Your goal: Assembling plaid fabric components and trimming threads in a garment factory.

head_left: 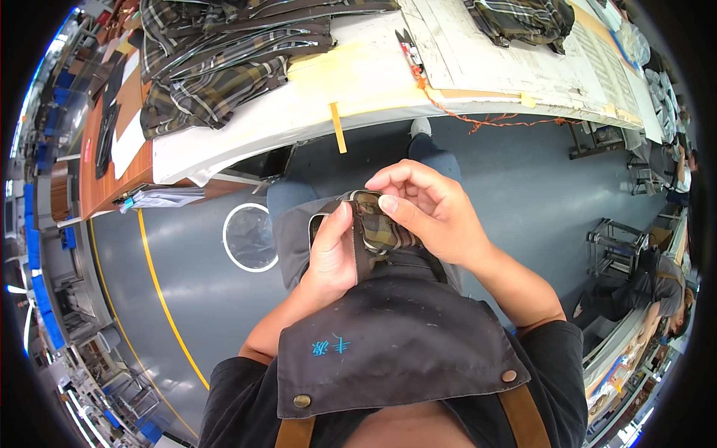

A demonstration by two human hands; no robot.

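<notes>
My left hand (334,250) is closed on a small plaid fabric piece (379,224) in brown, olive and white, held over my lap. A zipper (355,254) with dark tape runs along the piece, beside my left thumb. My right hand (429,205) is at the upper right of the piece. Its thumb lies over the fabric edge, and its index finger curves above, with a gap between the two tips. The other right fingers are curled, and I see nothing held in them. The underside of the piece is hidden by my hands.
Ahead, a white worktable (358,75) carries stacked plaid pieces (216,82), another plaid bundle (523,19) and small scissors (409,52) on an orange cord. A white-rimmed bin (251,237) stands on the floor at left. A person (657,291) sits at far right.
</notes>
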